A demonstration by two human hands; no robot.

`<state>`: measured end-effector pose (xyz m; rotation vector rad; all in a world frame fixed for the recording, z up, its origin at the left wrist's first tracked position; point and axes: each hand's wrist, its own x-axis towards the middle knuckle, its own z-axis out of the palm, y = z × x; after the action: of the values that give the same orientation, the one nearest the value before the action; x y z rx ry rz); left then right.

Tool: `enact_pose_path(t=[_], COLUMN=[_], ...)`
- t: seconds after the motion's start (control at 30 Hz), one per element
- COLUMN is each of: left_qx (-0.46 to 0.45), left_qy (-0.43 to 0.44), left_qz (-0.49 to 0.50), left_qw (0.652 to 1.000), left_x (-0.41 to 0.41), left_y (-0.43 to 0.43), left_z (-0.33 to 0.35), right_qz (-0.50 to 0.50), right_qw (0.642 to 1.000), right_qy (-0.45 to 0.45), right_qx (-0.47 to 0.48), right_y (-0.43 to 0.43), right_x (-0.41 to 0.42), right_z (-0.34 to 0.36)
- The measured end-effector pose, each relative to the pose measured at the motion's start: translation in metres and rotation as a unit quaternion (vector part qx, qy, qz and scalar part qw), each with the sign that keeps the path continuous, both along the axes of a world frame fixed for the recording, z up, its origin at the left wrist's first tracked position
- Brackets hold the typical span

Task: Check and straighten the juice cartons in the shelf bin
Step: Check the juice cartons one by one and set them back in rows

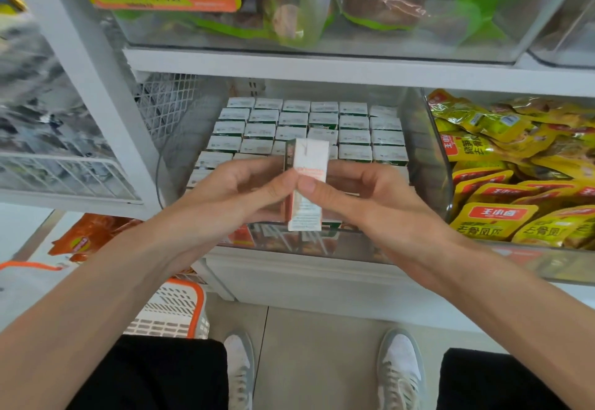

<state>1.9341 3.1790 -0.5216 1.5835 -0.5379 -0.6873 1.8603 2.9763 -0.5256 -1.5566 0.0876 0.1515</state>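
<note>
Here, both hands are holding one small juice carton (308, 181) roughly upright just above the front of the clear shelf bin (429, 165). The left hand (238, 190) is pinching its left side with thumb and curled fingers, while the right hand (363, 199) is pressing its thumb on the carton's face, fingers curled behind. Rows of matching cartons (322, 123) are filling the bin, tops up, under a white shelf board (322, 67). Yellow snack packets (495, 216) are lying in the neighbouring bin at right. A white basket with an orange rim (174, 310) is standing on the pale tiled floor (315, 361) near the person's grey-white sneakers (399, 368).
</note>
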Motion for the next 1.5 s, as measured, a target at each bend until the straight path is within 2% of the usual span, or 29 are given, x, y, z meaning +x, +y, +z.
enact_pose_path(t=[0.17, 0.4, 0.6, 0.8, 0.9, 1.03, 1.33, 1.5], left_qx=[0.007, 0.007, -0.005, -0.007, -0.035, -0.025, -0.01, -0.011], left_qy=[0.017, 0.018, 0.017, 0.007, 0.022, -0.012, -0.044, -0.027], left_qz=[0.022, 0.066, 0.127, 0.107, 0.103, 0.113, 0.048, 0.081], left_qw=[1.0, 0.998, 0.992, 0.994, 0.994, 0.993, 0.998, 0.996], left_x=[0.001, 0.007, 0.011, 0.01, 0.011, 0.011, 0.007, 0.011], left_y=[0.004, 0.008, 0.01, 0.008, 0.008, 0.008, 0.005, 0.005], left_z=[0.0, -0.004, -0.006, -0.007, -0.007, -0.009, -0.007, -0.008], right_qz=[-0.037, -0.083, -0.119, -0.141, -0.141, -0.137, -0.059, -0.068], right_qw=[0.998, 0.996, 0.993, 0.99, 0.99, 0.989, 0.998, 0.996], right_qy=[0.019, -0.017, 0.0, 0.0, 0.001, -0.003, -0.008, -0.019], right_qx=[0.057, -0.024, 0.003, -0.012, 0.025, 0.051, -0.006, -0.052], right_y=[0.004, 0.001, 0.0, -0.003, -0.007, -0.005, -0.004, -0.006], right_x=[0.003, 0.004, 0.006, 0.007, 0.006, 0.005, 0.003, 0.005], right_z=[-0.003, -0.003, 0.0, 0.002, 0.004, 0.006, 0.005, 0.0])
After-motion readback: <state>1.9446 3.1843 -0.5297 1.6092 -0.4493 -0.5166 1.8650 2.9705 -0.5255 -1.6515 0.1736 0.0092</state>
